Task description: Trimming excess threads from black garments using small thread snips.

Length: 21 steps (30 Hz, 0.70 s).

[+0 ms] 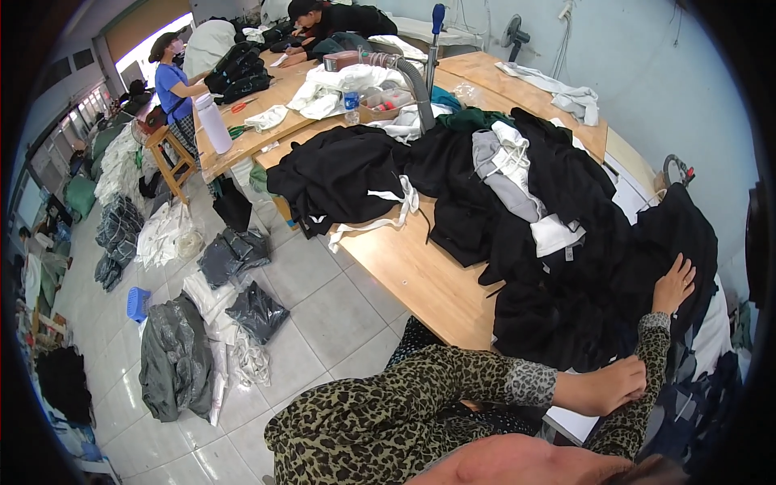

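Work looks barely begun: the black garment heap [566, 267] covers the near end of the wooden table [412, 275], unsorted. The right hand [672, 284] lies flat, fingers spread, on the heap's right side; the left hand [608, 385] grips a fold at its near edge (loosely curled). Nothing looks set aside yet

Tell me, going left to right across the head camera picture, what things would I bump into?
Blue basket on the floor → grey plastic bag → white bottle on the table → black clothes heap → grey garment → left hand → right hand on black cloth.
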Each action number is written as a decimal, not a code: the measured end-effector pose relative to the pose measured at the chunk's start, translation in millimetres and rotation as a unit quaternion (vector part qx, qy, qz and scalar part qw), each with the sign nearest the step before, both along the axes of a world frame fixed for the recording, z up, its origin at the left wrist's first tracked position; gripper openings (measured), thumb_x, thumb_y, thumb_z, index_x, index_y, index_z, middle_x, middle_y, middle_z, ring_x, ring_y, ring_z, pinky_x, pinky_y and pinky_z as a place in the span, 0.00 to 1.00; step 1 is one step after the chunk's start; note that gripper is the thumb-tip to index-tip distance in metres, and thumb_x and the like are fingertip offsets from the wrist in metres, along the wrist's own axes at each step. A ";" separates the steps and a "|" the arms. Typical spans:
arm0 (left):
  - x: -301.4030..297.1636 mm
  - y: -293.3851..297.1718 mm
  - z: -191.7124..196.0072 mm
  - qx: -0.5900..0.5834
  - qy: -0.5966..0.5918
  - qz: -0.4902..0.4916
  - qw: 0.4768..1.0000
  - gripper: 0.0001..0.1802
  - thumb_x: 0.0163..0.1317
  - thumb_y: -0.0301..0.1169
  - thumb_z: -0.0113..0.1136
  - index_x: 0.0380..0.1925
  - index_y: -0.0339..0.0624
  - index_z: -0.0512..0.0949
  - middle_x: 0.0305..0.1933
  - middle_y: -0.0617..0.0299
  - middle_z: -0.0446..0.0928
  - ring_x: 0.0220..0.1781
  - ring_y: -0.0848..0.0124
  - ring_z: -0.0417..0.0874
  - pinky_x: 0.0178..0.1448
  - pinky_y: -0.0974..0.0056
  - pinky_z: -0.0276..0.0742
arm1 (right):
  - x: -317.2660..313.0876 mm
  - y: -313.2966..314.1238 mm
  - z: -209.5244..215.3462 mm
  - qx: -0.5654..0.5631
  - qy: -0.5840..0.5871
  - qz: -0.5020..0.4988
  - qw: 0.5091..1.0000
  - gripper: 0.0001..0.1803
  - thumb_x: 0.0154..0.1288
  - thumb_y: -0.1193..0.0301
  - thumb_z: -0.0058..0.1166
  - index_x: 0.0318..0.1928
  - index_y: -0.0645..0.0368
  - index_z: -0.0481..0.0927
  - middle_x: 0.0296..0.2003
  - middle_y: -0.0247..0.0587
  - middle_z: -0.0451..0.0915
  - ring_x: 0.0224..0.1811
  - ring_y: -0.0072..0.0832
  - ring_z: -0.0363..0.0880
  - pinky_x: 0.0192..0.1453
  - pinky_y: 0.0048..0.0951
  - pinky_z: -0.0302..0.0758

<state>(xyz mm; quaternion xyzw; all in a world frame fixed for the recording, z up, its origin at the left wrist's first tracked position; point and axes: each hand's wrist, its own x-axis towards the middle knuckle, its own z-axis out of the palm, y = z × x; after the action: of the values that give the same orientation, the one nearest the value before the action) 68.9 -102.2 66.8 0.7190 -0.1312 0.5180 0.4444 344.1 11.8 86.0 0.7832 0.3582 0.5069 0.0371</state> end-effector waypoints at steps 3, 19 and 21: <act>8.1 11.1 -0.8 -0.013 -0.007 0.018 1.000 0.06 0.57 0.23 0.56 0.29 0.37 0.67 0.38 0.54 0.67 0.43 0.57 0.67 0.47 0.60 0.65 | -4.3 6.0 -9.6 -0.002 -0.008 0.018 1.000 0.29 0.60 0.76 0.44 0.64 0.51 0.63 0.62 0.39 0.63 0.67 0.40 0.58 0.62 0.48 0.62; 13.1 18.0 -9.3 -0.024 0.076 -0.047 0.996 0.09 0.49 0.16 0.49 0.32 0.35 0.70 0.34 0.51 0.68 0.40 0.55 0.67 0.46 0.59 0.65 | 7.6 1.9 -43.0 0.034 0.182 0.002 0.983 0.19 0.67 0.62 0.43 0.58 0.45 0.67 0.60 0.43 0.62 0.67 0.44 0.53 0.65 0.59 0.55; 12.4 16.0 -10.1 -0.019 0.113 -0.071 0.991 0.06 0.48 0.17 0.47 0.28 0.34 0.69 0.31 0.49 0.69 0.38 0.52 0.68 0.44 0.57 0.65 | 8.6 2.2 -46.7 0.041 0.201 -0.023 0.979 0.20 0.67 0.63 0.42 0.59 0.45 0.65 0.61 0.43 0.61 0.67 0.45 0.53 0.63 0.60 0.56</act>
<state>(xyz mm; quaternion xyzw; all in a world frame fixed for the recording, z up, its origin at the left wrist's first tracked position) 81.3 -86.2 56.7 0.7531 -0.1206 0.4031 0.5057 352.7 14.0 39.3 0.8778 0.3193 0.3527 -0.0562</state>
